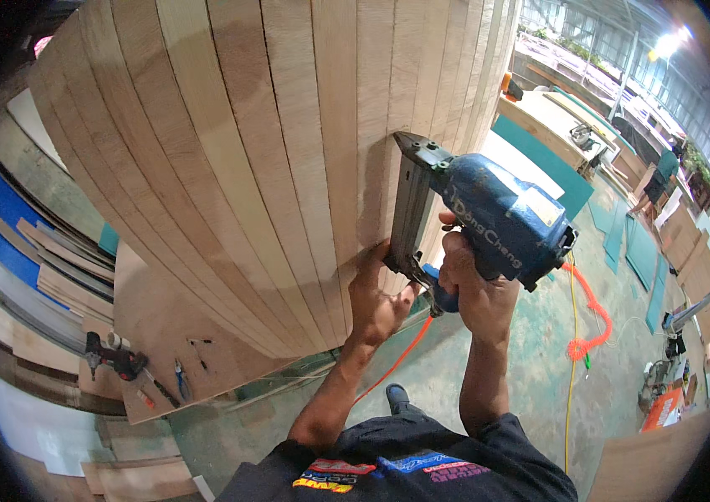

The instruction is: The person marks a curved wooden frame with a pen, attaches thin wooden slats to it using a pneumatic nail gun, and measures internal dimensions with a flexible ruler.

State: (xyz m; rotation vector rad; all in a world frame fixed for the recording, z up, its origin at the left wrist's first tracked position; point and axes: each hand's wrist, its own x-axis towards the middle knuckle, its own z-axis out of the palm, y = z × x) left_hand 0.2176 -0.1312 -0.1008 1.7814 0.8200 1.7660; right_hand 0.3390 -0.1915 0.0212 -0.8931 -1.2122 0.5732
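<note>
Curved slatted wooden form (246, 151): fills the view ahead of me, vertical strips side by side. Blue nail gun (489, 213): nose against 1 slat near the lower edge. My right hand (476, 289): closed around the gun's grip. My left hand (376, 301): fingers spread, pressing the slat beside the nose. Orange coiled hose (589, 322): on the floor.

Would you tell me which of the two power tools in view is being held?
The blue pneumatic nail gun, gripped in the right hand against the curved wooden slat wall; the dark cordless drill lies untouched on a board.
</note>
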